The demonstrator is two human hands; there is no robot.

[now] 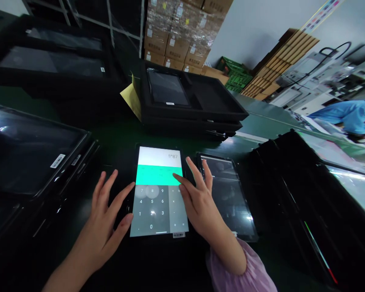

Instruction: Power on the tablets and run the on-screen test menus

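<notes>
A lit tablet (158, 202) lies face up in front of me, its screen showing a calculator with a green band and "!!^87" at the top. My left hand (109, 215) is beside its left edge, fingers spread, holding nothing, fingertips close to the frame. Over the right side of the screen is my right hand (197, 194), its index finger pointing at the green band; the other fingers are apart and hold nothing. Whether that fingertip touches the glass cannot be told. A second, dark tablet (231, 198) lies just right of my right hand, partly covered by it.
Stacked dark tablets (33, 150) stand at the left. Behind the lit tablet is a stack of black trays (213, 93) holding a tablet (168, 87), with yellow paper (132, 97) beside it. More black trays (280, 178) are at the right. A person in blue (349, 115) is farther back.
</notes>
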